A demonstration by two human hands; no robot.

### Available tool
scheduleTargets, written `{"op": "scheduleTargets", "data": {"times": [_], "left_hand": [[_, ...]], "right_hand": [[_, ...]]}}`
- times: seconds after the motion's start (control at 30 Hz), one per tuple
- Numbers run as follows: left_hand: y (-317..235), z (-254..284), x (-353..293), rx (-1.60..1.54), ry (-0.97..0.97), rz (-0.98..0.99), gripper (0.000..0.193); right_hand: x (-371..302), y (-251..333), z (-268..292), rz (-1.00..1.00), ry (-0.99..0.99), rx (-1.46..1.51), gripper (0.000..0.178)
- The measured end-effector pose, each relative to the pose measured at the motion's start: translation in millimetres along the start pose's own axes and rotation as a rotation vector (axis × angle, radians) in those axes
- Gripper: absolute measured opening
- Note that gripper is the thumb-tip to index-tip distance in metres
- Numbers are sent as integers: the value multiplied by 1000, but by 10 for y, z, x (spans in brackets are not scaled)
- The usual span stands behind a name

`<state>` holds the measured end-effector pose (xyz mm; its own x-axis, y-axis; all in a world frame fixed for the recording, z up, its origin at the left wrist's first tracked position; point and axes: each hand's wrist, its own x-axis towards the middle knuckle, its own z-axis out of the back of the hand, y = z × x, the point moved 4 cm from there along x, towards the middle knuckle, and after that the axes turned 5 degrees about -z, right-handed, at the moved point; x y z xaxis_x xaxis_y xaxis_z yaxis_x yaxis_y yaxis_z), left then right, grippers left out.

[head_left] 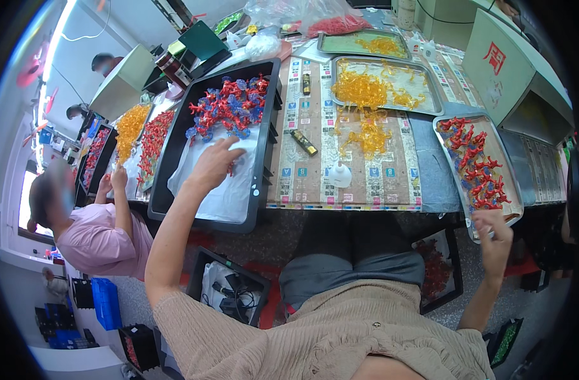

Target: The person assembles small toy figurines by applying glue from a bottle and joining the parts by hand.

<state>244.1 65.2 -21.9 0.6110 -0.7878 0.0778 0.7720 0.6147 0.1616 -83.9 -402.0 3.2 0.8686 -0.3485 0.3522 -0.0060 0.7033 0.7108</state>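
My left hand [216, 166] reaches over the black plastic tray [261, 171], fingers stretched and apart above its white liner sheet [220, 202]. A small red piece shows just beneath those fingers. Beyond them, red figures with blue parts [229, 104] lie heaped at the tray's far end. At the right, my right hand [495, 244] is closed beside the near end of a metal tray [508, 171]; what its fingers hold, if anything, is too small to make out. Several red figures with blue parts [476, 161] lie in that metal tray.
Yellow translucent pieces [362, 88] fill part of a metal tray [429, 104] and spill onto the table. A white bottle [340, 175] stands near the front edge, with a dark marker-like stick [304, 142] beyond. A grey-green box [511, 82] stands right; a co-worker [99, 234] sits left.
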Motion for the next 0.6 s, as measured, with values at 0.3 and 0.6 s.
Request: {"op": "scheduleTargets", "data": {"times": [0.3, 0.6], "left_hand": [[20, 24, -150, -50, 282, 35, 30], [53, 93, -423, -96, 172, 91, 16]], "right_hand": [[-68, 255, -759, 38, 249, 201, 11], [-22, 435, -1121, 88, 388, 279, 10]]}}
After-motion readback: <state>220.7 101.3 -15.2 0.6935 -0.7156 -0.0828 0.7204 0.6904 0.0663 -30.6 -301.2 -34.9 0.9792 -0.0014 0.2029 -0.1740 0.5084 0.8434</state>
